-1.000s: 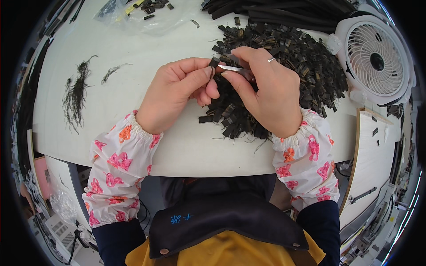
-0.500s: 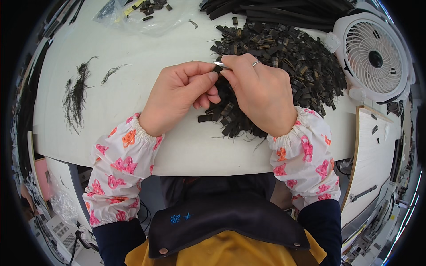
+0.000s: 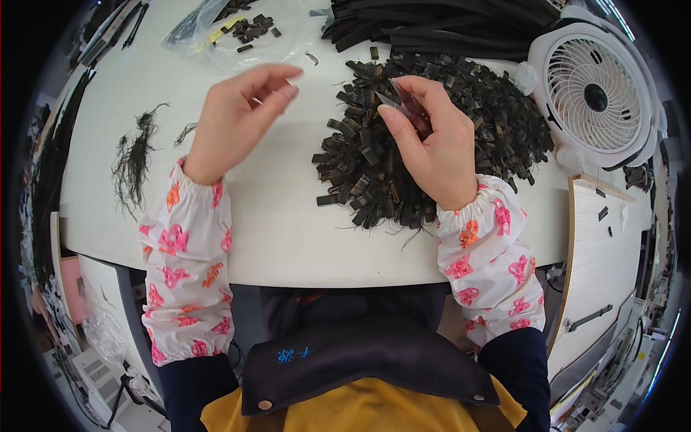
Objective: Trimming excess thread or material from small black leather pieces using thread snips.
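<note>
My left hand (image 3: 237, 122) is raised over the white table (image 3: 302, 237), left of a large heap of small black fabric tabs (image 3: 497, 122), its fingers loosely curved and apart with nothing visible in them; they are slightly blurred. My right hand (image 3: 435, 147) is over the heap, closed around small metal thread snips (image 3: 396, 104), whose pointed blades show between thumb and forefinger. Loose black thread tangles (image 3: 133, 158) lie on the table at the left.
A white round fan (image 3: 594, 97) stands at the right. Long black strips (image 3: 439, 25) lie along the back. A clear plastic bag (image 3: 194, 32) with more tabs is at back left. A wooden board (image 3: 597, 237) leans beside the table's right end.
My left hand has moved up and left, away from the right; the black tab it pinched is no longer seen in it. My right hand still grips the snips, its thumb now lower.
</note>
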### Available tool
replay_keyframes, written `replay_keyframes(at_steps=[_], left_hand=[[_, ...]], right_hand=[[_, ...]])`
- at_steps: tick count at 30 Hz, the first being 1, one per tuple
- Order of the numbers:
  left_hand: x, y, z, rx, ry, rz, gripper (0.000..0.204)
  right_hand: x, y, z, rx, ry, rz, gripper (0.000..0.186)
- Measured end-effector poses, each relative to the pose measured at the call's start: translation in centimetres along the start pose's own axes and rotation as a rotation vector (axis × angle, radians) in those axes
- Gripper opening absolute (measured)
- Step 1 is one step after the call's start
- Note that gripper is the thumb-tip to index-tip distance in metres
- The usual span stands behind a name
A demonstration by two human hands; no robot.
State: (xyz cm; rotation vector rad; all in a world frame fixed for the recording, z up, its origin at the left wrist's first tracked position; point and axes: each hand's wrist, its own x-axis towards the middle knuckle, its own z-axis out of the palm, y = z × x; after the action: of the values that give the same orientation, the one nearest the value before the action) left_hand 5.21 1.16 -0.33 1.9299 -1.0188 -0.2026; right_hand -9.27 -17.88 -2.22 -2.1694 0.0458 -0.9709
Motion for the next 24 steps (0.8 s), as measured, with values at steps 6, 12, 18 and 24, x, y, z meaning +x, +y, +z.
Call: replay_keyframes(at_steps=[6, 12, 18, 24], left_hand=[[-1.5, 2.0, 3.3, 0.171, -0.164, 0.348, 0.018], [-2.0, 2.5, 1.7, 0.133, -0.066, 0.256, 0.013], [-2.6, 3.1, -0.4, -0.352, -0.094, -0.054, 0.017], [-2.9, 4.0, 0.8, -0.166, -0.164, 0.08, 0.023]], right_hand=[[-0.1, -2.0, 0.2, 0.093, -0.133, -0.013, 0.034], [-0.9, -1.3, -0.4, -0.121, -0.454, -0.048, 0.018], [0.3, -2.4, -0.6, -0.073, -0.305, 0.056, 0.018], [-0.7, -2.8, 0.7, 0.292, -0.395, 0.069, 0.019]])
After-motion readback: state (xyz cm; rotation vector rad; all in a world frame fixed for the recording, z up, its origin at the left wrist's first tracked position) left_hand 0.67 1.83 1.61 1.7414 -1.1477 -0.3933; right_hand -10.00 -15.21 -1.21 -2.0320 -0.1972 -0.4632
